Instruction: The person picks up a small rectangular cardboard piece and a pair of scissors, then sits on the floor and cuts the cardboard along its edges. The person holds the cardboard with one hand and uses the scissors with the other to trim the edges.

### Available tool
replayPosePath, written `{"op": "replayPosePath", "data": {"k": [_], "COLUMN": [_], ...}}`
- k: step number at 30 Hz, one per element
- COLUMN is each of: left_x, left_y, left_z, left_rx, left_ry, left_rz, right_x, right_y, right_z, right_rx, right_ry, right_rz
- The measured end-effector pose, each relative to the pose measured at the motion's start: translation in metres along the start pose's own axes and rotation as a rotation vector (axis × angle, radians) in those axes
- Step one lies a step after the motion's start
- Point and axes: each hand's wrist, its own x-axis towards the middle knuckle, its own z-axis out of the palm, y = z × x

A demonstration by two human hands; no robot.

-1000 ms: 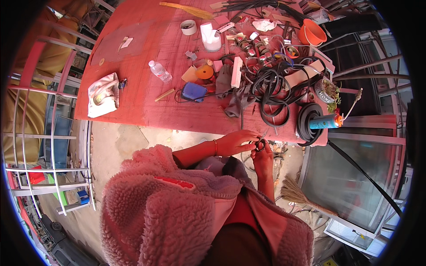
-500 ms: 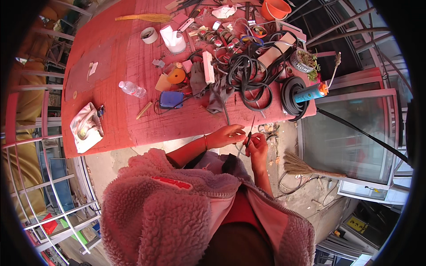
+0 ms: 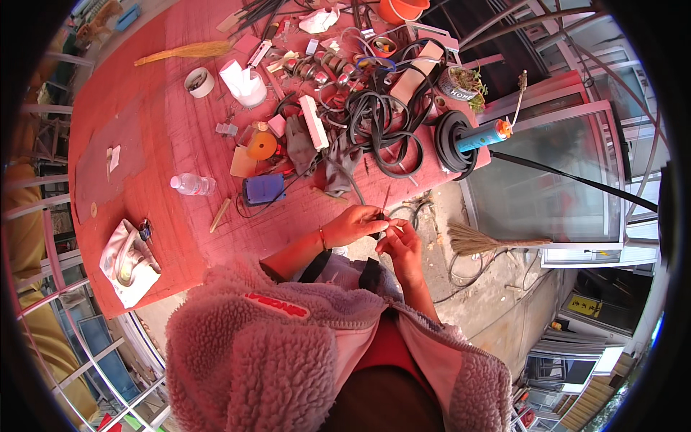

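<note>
My left hand and my right hand meet just past the near edge of the red table. Between their fingertips they pinch a thin dark wire that runs up toward the table. The left hand's fingers are closed on a small dark part of it; the right hand's fingers pinch its pale end. A heap of black cables lies on the table just beyond the hands. My fluffy pink jacket fills the lower part of the view.
The table carries a blue box, an orange reel, a plastic bottle, a tape roll, grey gloves, a white cloth bundle and a coiled black hose. A broom lies on the ground beside a glass panel.
The view has tilted, so the table sits higher and larger in frame. Both hands stay together at the table's edge, still working the thin wire.
</note>
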Motion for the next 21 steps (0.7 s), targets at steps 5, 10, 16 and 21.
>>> {"op": "replayPosePath", "data": {"k": [5, 10, 16, 21], "left_x": [-0.01, -0.023, -0.051, -0.11], "left_y": [0.012, 0.022, 0.024, 0.004], "left_z": [-0.007, -0.012, -0.093, -0.228], "left_rx": [0.138, 0.387, 0.279, 0.648], "left_ry": [-0.059, -0.007, 0.472, 1.181], "left_rz": [0.003, 0.044, -0.032, 0.036], "right_x": [0.001, 0.003, -0.001, -0.002], "right_y": [0.004, 0.011, 0.01, 0.011], "right_z": [0.018, 0.024, 0.015, 0.005], "right_rx": [-0.065, -0.101, -0.183, -0.295], "right_ry": [-0.031, 0.016, 0.069, 0.138], "right_rz": [0.013, 0.07, 0.068, 0.03]}}
